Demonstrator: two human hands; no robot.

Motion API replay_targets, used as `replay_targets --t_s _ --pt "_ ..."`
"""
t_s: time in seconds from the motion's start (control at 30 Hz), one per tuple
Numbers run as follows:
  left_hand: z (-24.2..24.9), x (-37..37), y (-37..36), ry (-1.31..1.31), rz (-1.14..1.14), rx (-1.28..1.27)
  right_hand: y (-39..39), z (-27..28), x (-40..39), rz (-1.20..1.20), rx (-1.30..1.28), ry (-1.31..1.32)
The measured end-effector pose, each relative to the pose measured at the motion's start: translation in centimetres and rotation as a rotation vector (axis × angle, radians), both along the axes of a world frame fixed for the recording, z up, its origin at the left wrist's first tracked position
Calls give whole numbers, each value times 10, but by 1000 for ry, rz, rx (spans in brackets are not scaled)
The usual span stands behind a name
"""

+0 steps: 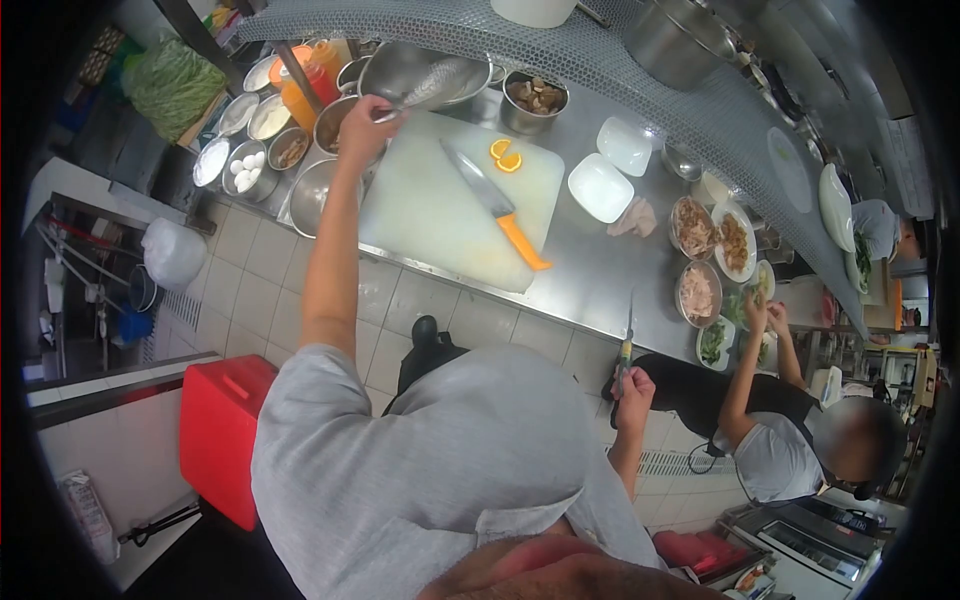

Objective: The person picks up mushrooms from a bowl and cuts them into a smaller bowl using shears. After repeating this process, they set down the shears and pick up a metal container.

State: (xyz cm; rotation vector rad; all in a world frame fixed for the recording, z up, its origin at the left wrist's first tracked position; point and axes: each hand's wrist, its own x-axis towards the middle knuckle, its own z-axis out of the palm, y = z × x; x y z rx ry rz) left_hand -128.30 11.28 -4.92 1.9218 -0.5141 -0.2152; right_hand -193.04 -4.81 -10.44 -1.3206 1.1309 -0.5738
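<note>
My left hand (365,130) is closed on the thin end of a silvery fish (440,82), whose body lies over a large metal bowl (375,80) behind the cutting board. In my right hand (634,396), off the table's front edge, is a small knife (628,345) with its blade pointing away from me. A white cutting board (410,215) lies between the hands. On it rest a large knife with an orange handle (519,240) and two orange slices (508,160).
Metal bowls, eggs (246,172) and sauce bottles (300,100) stand at the left. White dishes (600,188) and bowls of food (697,290) are at the right. A co-worker (770,440) handles greens there. A perforated shelf (600,60) overhangs the back.
</note>
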Motion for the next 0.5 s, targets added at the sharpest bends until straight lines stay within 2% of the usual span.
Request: replay_targets --t_s 0.03,0.13,0.27,0.37,0.4,0.43,0.47,0.5 --pt "4 -4 -6 -371 -2 181 0 -1 -1 -3 0 10" --pt "0 -6 -24 -663 8 261 6 2 1 -34 3 3" --pt "5 0 -36 -580 -75 276 11 3 0 -43 -18 73" --pt "-18 40 -58 -674 -88 334 13 0 -3 -54 -15 132" --pt "-34 62 -72 -782 -137 421 9 -7 -9 9 -120 201" --pt "-44 65 -82 -932 -91 483 13 7 0 9 -143 227" --pt "-42 61 -86 -763 -91 495 14 6 2 9 -157 198" --pt "-28 48 -92 -801 -110 492 13 5 3 15 -201 246"
